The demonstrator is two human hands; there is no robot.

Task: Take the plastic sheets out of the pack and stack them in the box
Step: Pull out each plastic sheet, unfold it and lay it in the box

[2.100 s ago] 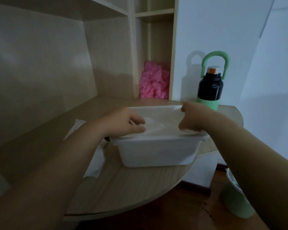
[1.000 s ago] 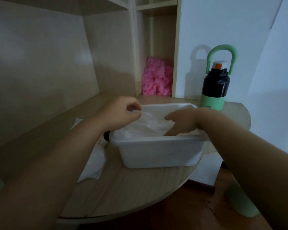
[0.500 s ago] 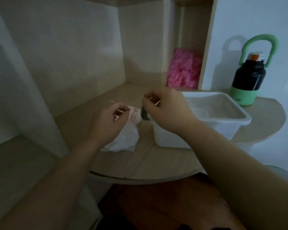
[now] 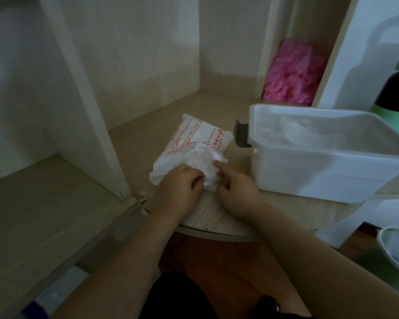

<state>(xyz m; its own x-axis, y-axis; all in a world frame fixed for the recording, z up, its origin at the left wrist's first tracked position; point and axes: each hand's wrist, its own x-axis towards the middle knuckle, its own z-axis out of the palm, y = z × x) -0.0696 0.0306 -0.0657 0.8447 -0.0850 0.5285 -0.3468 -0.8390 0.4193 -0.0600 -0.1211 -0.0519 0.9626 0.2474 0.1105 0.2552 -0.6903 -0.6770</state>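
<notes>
A white plastic pack (image 4: 189,143) with red print lies on the wooden desk, left of the white box (image 4: 320,171). Crumpled clear sheets (image 4: 203,160) bulge out of the pack's near end. My left hand (image 4: 180,187) grips the pack's near edge with curled fingers. My right hand (image 4: 235,185) pinches the crumpled sheets beside it. Inside the box lie thin clear sheets (image 4: 309,134), laid flat. A dark handle (image 4: 240,134) sticks out from the box's left wall.
A pink crumpled bundle (image 4: 293,72) sits in a shelf niche behind the box. A black and green bottle (image 4: 396,97) stands at the far right. A green bin (image 4: 392,256) is on the floor at lower right. The desk's rounded edge runs under my wrists.
Both hands left the box and moved left to the pack. They dropped from above it onto its near end, where they now hold the pack and the sheets. The view turned left and down.
</notes>
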